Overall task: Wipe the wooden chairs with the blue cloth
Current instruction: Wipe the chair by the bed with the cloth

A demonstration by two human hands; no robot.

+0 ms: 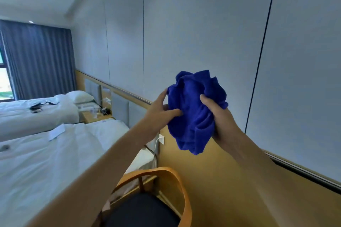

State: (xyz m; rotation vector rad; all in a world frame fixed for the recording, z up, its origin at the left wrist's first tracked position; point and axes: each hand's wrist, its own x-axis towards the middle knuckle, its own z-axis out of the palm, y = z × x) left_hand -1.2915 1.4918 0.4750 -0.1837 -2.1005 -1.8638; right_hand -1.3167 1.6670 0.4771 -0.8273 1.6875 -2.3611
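Both hands, left hand (pixel 162 108) and right hand (pixel 217 116), grip the bunched blue cloth (pixel 193 108) high above the wooden chair (pixel 177 186); wiping with it so wadded could miss the curved rail.

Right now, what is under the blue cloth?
Below the blue cloth, held up by the left hand and right hand, stands a wooden chair with a dark seat. Arms hide part of it.
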